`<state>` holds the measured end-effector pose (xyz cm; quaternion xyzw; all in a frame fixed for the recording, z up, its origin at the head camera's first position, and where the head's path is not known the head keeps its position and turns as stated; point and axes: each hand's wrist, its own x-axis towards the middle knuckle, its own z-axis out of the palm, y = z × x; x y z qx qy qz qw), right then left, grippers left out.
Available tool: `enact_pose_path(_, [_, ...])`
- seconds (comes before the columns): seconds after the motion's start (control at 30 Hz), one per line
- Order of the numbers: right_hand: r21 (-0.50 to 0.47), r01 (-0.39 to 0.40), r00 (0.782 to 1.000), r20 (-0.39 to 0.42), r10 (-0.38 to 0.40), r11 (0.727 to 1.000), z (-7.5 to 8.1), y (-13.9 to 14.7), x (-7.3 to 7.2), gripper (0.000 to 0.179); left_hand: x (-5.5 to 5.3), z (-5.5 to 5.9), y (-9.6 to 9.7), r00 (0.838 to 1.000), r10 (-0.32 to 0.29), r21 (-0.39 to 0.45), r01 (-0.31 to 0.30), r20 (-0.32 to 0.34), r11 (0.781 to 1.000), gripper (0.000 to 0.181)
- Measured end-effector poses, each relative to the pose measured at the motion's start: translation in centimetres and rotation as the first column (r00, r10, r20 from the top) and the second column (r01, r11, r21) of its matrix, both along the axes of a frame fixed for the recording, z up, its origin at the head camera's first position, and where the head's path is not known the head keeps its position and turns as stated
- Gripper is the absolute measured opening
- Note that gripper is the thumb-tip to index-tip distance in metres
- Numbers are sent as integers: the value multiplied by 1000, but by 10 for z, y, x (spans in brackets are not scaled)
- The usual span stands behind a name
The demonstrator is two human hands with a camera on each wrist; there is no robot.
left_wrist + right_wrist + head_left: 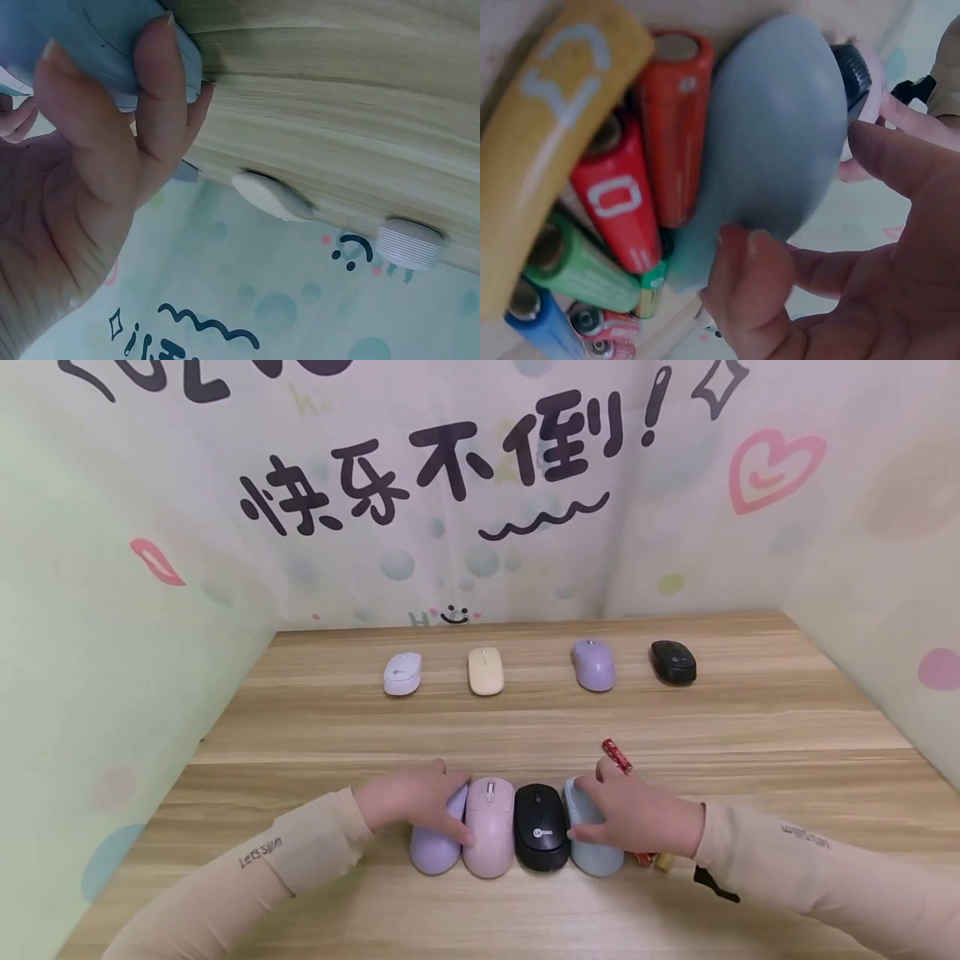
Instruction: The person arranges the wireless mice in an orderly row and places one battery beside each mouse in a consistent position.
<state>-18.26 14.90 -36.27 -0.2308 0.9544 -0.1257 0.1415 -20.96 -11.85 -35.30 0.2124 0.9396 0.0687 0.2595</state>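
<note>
Four mice (529, 831) line up at six o'clock before us! We see the left hand (412, 797) gripping the lilac mouse (435, 853) at the row's nine, the right hand (637, 814) gripping the blue mouse (597, 858) at three; one red battery (617, 755) at its one o'clock.

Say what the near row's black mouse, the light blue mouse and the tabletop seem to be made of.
Black mouse: probably hard plastic, faintly glossy; smooth moulded shell, white logo.
Light blue mouse: likely matte plastic, showing soft, diffuse highlights.
Tabletop: wood or wood-look laminate, apparently satin; long grain streaks show, but which is unclear.
</note>
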Motion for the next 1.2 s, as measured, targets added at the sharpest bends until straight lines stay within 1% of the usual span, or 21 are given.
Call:
enact_pose_path(0.1, [-4,1,1000,-28,-1,1000,-5,-2,1,60,2,-1,2,1000,-4,-7,4,-19,1000,82])
enact_pose_path(0.33, [-34,4,999,-38,-5,999,-7,-5,-5,58,1,-4,1,999,7,25,-6,-41,1000,79])
enact_pose_path(0.53, [-49,33,999,-23,-34,998,-9,-7,-16,56,-1,-7,0,999,26,57,-24,-33,998,81])
enact_pose_path(0.63, [-35,37,998,-44,-38,999,-10,-9,-22,55,-1,-7,0,999,26,58,-24,-30,998,80])
enact_pose_path(0.73, [-32,41,996,-83,-44,999,-12,-11,-29,54,0,-7,0,999,28,57,-27,-26,998,80])
enact_pose_path(0.87, [-32,71,992,-101,-74,997,-12,-14,-37,55,0,-6,1,999,35,56,-34,-15,998,79])
enact_pose_path(1.0, [-24,88,994,-65,-89,996,-10,-16,-45,60,0,-6,2,999,38,61,-37,-10,997,79])
enact_pose_path(1.13, [-16,84,996,-12,-84,996,-9,-18,-50,59,-1,-7,0,999,37,72,-36,-12,997,80])
enact_pose_path(1.2, [-14,87,996,-4,-87,996,-11,-20,-52,59,-2,-8,0,999,34,78,-33,-11,996,81])
